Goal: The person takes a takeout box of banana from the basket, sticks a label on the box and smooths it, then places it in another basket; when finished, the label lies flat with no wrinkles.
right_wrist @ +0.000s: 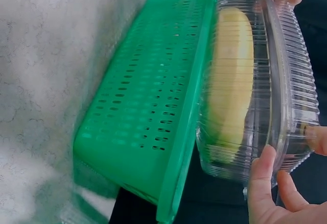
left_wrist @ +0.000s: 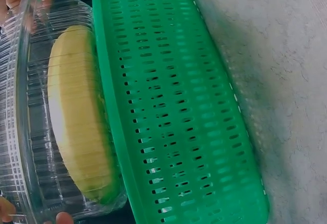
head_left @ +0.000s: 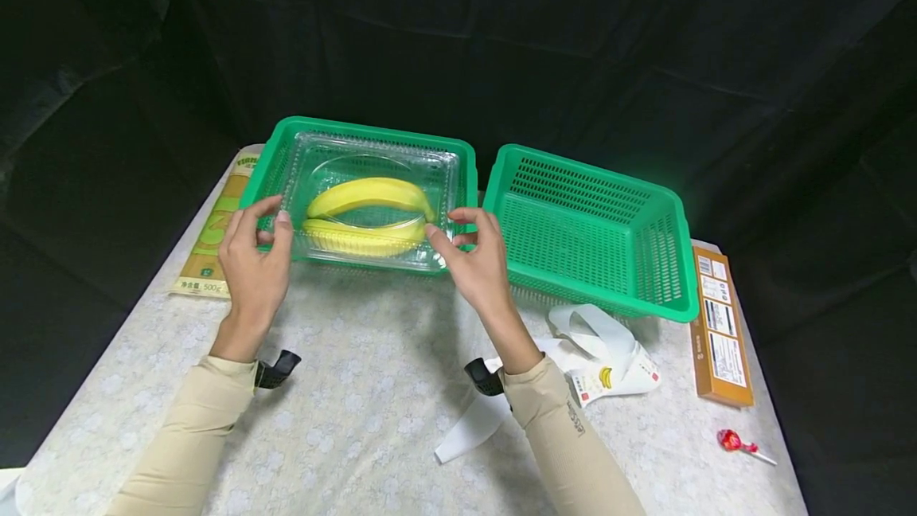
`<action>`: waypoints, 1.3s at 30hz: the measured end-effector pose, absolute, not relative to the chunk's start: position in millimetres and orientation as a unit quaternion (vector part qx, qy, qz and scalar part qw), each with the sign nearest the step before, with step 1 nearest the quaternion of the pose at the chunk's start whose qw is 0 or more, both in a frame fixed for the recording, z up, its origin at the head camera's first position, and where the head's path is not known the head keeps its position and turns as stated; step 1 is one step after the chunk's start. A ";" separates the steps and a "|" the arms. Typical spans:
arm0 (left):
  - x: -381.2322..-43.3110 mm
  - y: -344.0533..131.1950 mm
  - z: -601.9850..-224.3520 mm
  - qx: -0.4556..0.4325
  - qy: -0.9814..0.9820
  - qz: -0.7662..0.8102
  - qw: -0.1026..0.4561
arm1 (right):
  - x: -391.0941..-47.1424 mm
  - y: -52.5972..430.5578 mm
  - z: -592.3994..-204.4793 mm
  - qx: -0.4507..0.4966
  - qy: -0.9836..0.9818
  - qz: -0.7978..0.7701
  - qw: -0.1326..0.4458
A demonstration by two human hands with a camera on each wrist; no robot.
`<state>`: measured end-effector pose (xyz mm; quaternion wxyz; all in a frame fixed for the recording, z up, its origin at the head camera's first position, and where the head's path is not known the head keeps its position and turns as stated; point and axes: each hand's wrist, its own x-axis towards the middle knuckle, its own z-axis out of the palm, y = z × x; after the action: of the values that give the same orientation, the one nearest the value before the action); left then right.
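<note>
A clear plastic clamshell box holds two yellow bananas side by side. My left hand grips its left edge between thumb and fingers, while my right hand pinches the right edge near the front corner. The box is over the left green basket, close above its rim. In the left wrist view the front banana shows through the ribbed wall, level with the basket's rim. From the right wrist, a thumb and fingers press on the box's rim and corner.
Another green basket stands to the right. Left of the baskets lies a green and brown 500g packet. A white strip with a banana picture lies near my right forearm. An orange box and a red lollipop are at the right edge.
</note>
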<state>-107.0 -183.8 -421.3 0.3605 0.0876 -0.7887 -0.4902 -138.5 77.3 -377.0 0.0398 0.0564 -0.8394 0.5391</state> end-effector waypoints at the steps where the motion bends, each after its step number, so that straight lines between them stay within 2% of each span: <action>1: -107.2 -183.8 -421.9 0.088 -0.789 -0.488 0.362 | -138.2 77.5 -376.4 0.057 -0.840 0.538 0.040; 8: -104.5 -183.9 -425.0 0.079 -0.781 -0.488 0.382 | -134.1 78.2 -373.0 0.063 -0.845 0.531 0.032; 21: -101.0 -180.8 -423.7 0.084 -0.770 -0.509 0.374 | -136.9 79.0 -376.4 0.053 -0.840 0.539 0.031; 39: -102.1 -180.8 -426.7 0.111 -0.773 -0.535 0.323 | -130.5 79.9 -376.5 0.043 -0.842 0.537 0.031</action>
<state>-102.1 -180.8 -426.7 0.3225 0.1111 -0.7729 -0.5350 -130.5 79.9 -376.5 0.0310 0.0432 -0.8419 0.5369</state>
